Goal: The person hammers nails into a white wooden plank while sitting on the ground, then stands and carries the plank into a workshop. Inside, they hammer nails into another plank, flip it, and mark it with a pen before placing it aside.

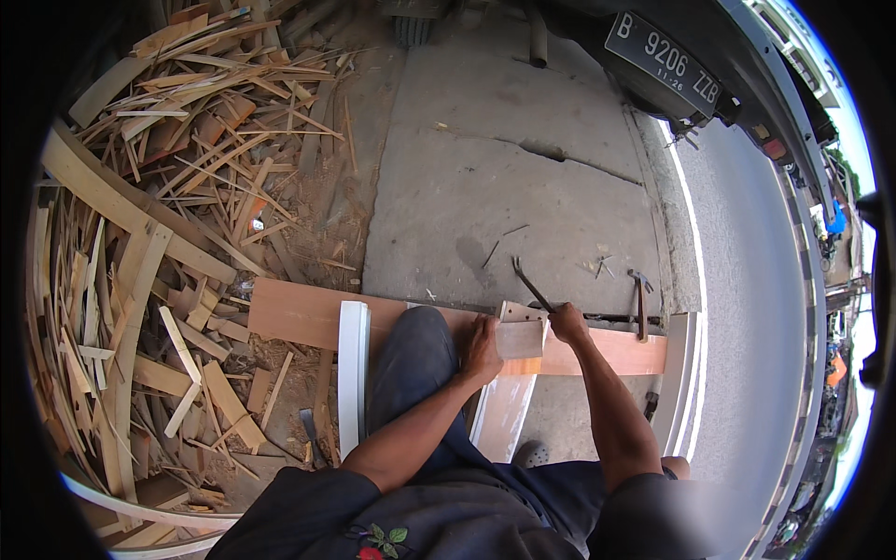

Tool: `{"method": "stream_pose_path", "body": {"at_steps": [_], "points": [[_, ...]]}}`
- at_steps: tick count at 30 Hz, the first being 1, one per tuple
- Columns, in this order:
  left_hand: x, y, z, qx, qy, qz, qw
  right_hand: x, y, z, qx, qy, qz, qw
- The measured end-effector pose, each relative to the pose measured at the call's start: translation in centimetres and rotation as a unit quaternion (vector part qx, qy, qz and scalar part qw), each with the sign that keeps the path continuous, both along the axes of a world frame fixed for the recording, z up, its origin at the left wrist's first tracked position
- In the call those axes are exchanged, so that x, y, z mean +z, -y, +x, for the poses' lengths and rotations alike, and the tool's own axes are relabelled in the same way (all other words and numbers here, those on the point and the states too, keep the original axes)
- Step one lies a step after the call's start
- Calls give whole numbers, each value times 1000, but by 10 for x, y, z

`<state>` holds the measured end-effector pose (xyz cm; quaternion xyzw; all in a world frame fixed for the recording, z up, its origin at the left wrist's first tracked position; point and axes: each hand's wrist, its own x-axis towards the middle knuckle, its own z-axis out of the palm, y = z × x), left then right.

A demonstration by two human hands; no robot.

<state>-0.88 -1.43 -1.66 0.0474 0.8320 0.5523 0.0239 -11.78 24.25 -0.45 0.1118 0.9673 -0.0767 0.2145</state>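
Observation:
My left hand [483, 349] is closed on the left edge of a short, weathered wooden piece [521, 340]. In my right hand [568, 325] is a dark pry bar [531, 284], its hooked end pointing away and to the left. The right hand sits close beside the wooden piece's right edge. Beneath lies a long reddish-brown board [303, 315], running left to right, and a pale-edged plank [504, 411] extends toward me. A claw hammer [641, 306] with a wooden handle rests at the board's right part.
White-edged boards stand at left [353, 373] and right [679, 373]. A large pile of scrap wood [205, 121] covers the left side. A parked vehicle with a plate [663, 63] is at far right, beside the road [747, 261]. A dark flat-bladed tool [311, 431] lies left of my knee.

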Motion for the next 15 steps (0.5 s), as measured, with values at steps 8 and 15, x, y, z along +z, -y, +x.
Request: {"method": "stream_pose_path", "body": {"at_steps": [8, 15], "points": [[-11, -4, -2, -8, 1, -51, 999, 46, -12, 57, -176, -131, -149, 964], [-9, -4, -1, -24, -25, -62, 997, -9, -9, 209, -425, -353, -114, 826]]}}
